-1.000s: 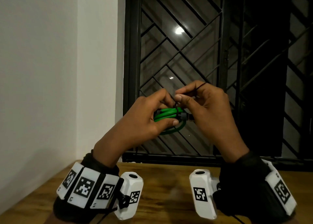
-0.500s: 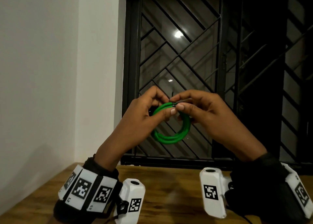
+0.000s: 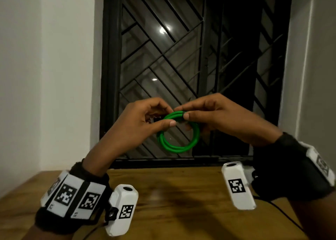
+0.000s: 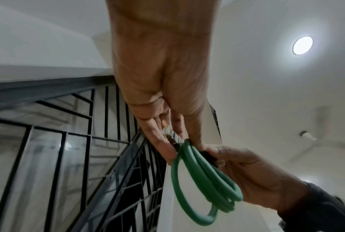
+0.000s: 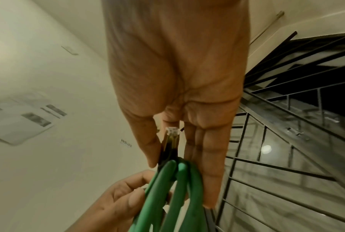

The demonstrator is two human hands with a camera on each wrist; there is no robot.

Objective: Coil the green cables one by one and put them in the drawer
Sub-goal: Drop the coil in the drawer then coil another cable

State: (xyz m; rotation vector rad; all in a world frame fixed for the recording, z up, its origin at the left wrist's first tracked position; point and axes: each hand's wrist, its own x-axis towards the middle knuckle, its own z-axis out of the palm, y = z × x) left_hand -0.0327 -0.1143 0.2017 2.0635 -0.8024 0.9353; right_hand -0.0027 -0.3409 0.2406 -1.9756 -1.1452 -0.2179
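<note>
A coiled green cable (image 3: pixel 179 139) hangs in mid-air above a wooden table (image 3: pixel 181 199), held at the coil's 12 o'clock between two bare hands, in front of a dark window with a diagonal metal grille (image 3: pixel 163 61). The left hand (image 3: pixel 138 123), at the coil's 10 o'clock, pinches the strands between thumb and fingers, with one clear plug (image 4: pixel 170 135) lying against its fingers. The right hand (image 3: pixel 218 118), at 2 o'clock, grips the top of the loops between thumb and forefinger; a second clear plug (image 5: pixel 172 133) sits between its thumb and fingers. The rest of the coil dangles free towards 6 o'clock. White walls (image 3: pixel 45 76) flank the window.
</note>
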